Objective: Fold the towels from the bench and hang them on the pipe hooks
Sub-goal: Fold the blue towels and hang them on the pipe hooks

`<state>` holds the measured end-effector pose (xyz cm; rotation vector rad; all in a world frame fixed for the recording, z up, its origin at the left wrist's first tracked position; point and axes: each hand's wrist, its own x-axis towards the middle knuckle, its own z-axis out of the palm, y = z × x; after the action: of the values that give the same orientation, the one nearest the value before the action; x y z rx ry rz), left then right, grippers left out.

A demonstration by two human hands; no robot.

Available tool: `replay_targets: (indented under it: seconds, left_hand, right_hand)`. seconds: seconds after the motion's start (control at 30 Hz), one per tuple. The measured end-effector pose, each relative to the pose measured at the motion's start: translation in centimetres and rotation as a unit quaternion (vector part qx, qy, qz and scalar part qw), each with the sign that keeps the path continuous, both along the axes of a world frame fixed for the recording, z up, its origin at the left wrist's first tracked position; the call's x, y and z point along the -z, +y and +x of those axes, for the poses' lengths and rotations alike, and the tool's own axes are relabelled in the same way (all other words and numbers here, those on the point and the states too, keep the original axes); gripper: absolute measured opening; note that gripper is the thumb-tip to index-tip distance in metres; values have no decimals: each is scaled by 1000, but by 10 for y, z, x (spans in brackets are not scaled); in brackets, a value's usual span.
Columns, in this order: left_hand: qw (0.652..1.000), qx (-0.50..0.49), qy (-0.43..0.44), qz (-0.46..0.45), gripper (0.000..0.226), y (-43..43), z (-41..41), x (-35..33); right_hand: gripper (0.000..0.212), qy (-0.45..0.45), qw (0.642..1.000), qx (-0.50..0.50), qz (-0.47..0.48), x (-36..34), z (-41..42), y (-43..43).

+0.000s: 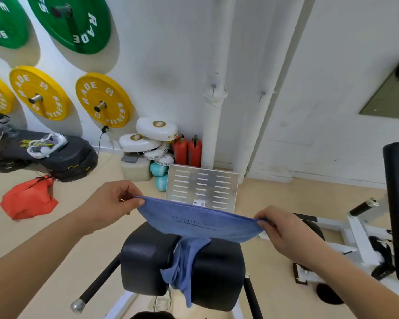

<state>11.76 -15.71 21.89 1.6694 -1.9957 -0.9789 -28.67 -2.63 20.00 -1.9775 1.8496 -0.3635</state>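
Blue towel [200, 223] held taut over the bench [145, 256]
Left hand [111, 203] and right hand [283, 229] each pinch a corner in curled fingers [130, 194] — spread wide, likely to square it for folding.

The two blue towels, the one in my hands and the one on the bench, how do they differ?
The held towel is stretched flat between the left hand and right hand, each pinching a top corner; the bench towel lies crumpled, untouched. The held towel is raised and shows printed lettering; the bench towel sags into the gap between the black pads, no lettering visible. Both are the same blue.
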Motion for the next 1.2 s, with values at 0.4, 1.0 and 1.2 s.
replay_targets:
  seconds: [0.4, 1.0, 1.2]
  left_hand:
    - [999, 35, -5, -19, 14, -49, 27, -13]
    - [992, 120, -30, -38, 35, -129, 55, 23]
    - [971, 211, -108, -43, 27, -76, 78, 66]
  right_hand:
    - [10, 45, 988, 54, 140, -6, 46, -58]
    - [15, -60, 990, 118, 56, 8, 65, -112]
    - [22, -34, 985, 91, 145, 42, 84, -73]
